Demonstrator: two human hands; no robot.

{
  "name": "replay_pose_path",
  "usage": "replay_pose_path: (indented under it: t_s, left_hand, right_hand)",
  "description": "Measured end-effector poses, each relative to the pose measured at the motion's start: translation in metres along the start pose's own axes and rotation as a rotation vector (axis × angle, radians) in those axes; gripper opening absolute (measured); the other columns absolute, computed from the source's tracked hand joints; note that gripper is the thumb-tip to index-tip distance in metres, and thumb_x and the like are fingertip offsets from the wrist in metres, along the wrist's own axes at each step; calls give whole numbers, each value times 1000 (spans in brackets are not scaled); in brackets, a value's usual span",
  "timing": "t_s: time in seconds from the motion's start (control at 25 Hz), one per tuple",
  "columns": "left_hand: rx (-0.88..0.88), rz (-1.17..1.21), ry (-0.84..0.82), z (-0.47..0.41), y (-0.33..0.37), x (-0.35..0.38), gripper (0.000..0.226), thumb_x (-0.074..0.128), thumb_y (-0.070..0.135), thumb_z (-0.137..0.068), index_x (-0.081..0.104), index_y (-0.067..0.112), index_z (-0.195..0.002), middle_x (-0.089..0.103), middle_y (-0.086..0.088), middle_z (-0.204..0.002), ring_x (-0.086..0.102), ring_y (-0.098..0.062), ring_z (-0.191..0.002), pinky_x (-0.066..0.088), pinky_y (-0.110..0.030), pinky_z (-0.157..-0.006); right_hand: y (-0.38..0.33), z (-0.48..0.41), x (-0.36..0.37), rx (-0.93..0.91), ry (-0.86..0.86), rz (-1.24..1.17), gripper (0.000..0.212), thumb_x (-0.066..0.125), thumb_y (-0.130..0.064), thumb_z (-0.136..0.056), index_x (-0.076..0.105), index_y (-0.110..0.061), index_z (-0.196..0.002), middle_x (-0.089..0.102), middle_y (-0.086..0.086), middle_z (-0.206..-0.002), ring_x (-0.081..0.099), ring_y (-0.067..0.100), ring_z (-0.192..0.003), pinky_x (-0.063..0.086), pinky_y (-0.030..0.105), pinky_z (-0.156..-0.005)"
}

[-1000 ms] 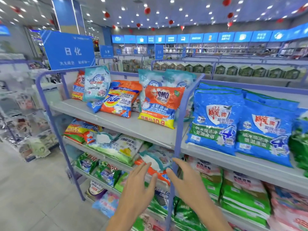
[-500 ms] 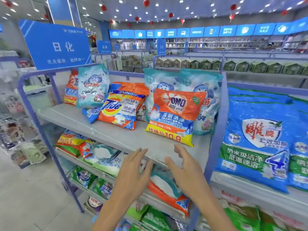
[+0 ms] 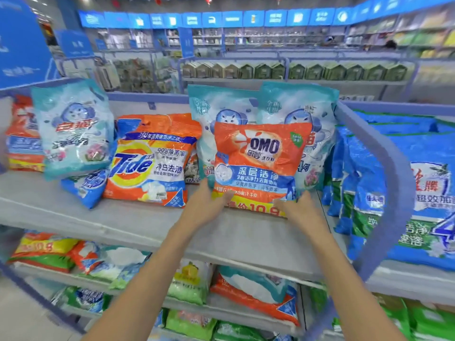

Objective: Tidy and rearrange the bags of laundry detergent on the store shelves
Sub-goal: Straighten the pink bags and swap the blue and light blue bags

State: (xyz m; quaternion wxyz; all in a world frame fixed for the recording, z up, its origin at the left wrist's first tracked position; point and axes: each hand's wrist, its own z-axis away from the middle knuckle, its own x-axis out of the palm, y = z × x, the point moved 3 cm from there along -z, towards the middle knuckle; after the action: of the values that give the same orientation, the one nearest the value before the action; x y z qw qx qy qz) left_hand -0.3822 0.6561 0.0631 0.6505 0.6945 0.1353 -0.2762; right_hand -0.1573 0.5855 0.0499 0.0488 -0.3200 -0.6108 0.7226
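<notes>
A person's left grip (image 3: 205, 205) and right grip (image 3: 299, 209) pinch the lower corners of an orange OMO bag (image 3: 258, 153). The bag stands propped on the top shelf (image 3: 110, 215) against two pale blue bags (image 3: 299, 107) behind it. The left grip's fingers lie across the bag's front, thumb at its edge; the right grip's fingers curl at the opposite corner. A Tide bag (image 3: 147, 166) leans just to the left, with a third pale bag (image 3: 73, 129) beyond it. Dark blue bags (image 3: 428, 193) fill the neighbouring shelf at right.
</notes>
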Motion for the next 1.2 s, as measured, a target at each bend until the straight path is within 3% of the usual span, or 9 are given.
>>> replay_pose_path:
  t_s: [0.12,0.2,0.4,0.52,0.64,0.76,0.84,0.96,1.2]
  left_hand:
    - [-62,159,-130,-37,-17,-2,54,86,33,-79,63,18,-126,70,7,-125,67,-11,-108,52,-27,-92]
    - [-59,246,-193,-46,-13,-1,46,88,27,-77,69,21,-119,74,5,-117,70,-12,-108,54,-27,-91]
    - [-86,358,-365,-46,-16,-3,65,92,39,-57,73,22,-117,78,7,-112,72,-17,-108,52,-42,-104]
    - [-106,502,-428,-29,-16,-12,47,85,28,-76,71,20,-121,79,-2,-107,76,-20,-93,59,-40,-94]
    - [-92,547,-373,-14,-17,-27,51,74,54,-82,67,25,-123,79,-2,-105,77,-21,-89,60,-44,-90]
    - [-133,533,-186,2,-25,-44,64,67,78,-72,67,24,-108,80,-6,-99,77,-29,-93,59,-52,-91]
    - [-157,566,-68,15,-28,-52,57,66,75,-76,66,21,-95,80,-9,-91,77,-31,-87,62,-50,-83]
    - [-191,658,-11,40,-25,-58,57,62,69,-84,68,17,-105,80,-5,-86,78,-25,-77,65,-41,-70]
    - [-147,563,142,75,-31,-99,72,45,78,-88,70,11,-94,78,-14,-89,73,-29,-78,58,-45,-71]
  right_hand:
    - [8,-9,7,-22,7,-7,25,73,-9,-89,63,-22,-107,71,-5,-105,65,8,-87,49,20,-74]
    - [12,-8,8,-18,-22,-86,42,82,-9,-81,63,-17,-118,74,0,-111,71,14,-95,57,31,-86]
    - [5,5,-2,36,-101,-272,56,89,1,-66,67,-13,-115,79,-4,-91,75,7,-75,57,19,-66]
    - [3,24,3,24,-163,-364,77,96,-4,-47,67,-16,-117,79,1,-103,76,16,-87,57,27,-72]
    - [-4,44,12,-38,-187,-428,76,90,-8,-47,65,-18,-118,77,2,-109,76,15,-89,58,22,-66]
    - [-14,60,21,-84,-261,-423,72,88,-12,-52,66,-16,-120,78,2,-109,76,20,-96,58,29,-75]
    - [-13,65,28,-47,-309,-446,62,85,-10,-53,71,-10,-113,79,6,-101,76,24,-90,58,29,-74]
    - [-12,74,37,49,-356,-524,57,79,-7,-53,72,-1,-109,78,15,-97,75,29,-82,62,35,-72]
    - [-38,99,59,22,-516,-585,56,86,-9,-55,71,-11,-109,79,13,-100,76,30,-84,62,45,-78]
